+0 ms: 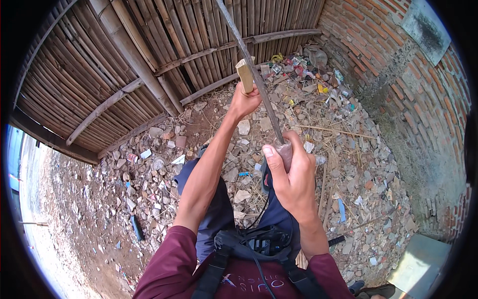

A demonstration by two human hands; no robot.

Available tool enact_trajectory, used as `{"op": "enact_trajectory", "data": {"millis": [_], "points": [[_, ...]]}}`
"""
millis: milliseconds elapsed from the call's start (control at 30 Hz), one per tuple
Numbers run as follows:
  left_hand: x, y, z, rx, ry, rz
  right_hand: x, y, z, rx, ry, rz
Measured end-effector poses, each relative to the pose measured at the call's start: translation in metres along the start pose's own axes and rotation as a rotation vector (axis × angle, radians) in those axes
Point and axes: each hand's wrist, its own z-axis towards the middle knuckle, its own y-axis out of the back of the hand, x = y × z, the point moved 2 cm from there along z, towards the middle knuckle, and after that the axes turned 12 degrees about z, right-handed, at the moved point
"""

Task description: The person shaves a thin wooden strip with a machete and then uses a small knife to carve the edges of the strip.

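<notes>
My left hand (245, 103) is closed round a short piece of wood (244, 74), whose pale, rough-cut end sticks up above the fist. My right hand (298, 182), nearer to me, grips the brownish handle (285, 153) of a long, narrow blade (256, 79), thumb along its near side. From that handle the dark grey metal slants up and to the left, past the right side of the wood, and runs out of the top of the view. Whether blade and wood touch, I cannot tell. The lower end of the wood is hidden in my fist.
A bamboo wall (194, 35) stands ahead and to the left, a brick wall (398, 74) to the right. Stones and rubble (149, 184) cover the ground, with litter (308, 65) heaped in the far corner. A pale panel (418, 264) lies at the lower right, near another person's foot (356, 286).
</notes>
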Motion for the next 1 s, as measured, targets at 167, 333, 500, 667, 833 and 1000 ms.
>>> {"op": "enact_trajectory", "data": {"millis": [167,333,500,667,833,1000], "points": [[0.016,-0.01,-0.005,0.033,0.018,-0.003,-0.027,-0.001,0.013,-0.052,-0.012,-0.112],[-0.016,0.004,0.001,0.04,-0.087,-0.039,-0.015,0.019,0.005,-0.11,-0.063,0.059],[0.009,0.003,-0.001,-0.007,-0.067,-0.021,-0.028,0.002,0.004,-0.021,-0.109,0.025],[0.029,-0.005,-0.006,0.03,-0.043,-0.026,-0.031,-0.006,0.009,-0.068,-0.017,-0.031],[-0.012,0.008,0.005,0.058,-0.112,-0.08,-0.012,0.007,0.004,0.004,-0.07,0.052],[0.026,-0.009,-0.007,0.108,-0.025,-0.024,-0.036,-0.009,0.012,-0.067,-0.004,-0.069]]}}
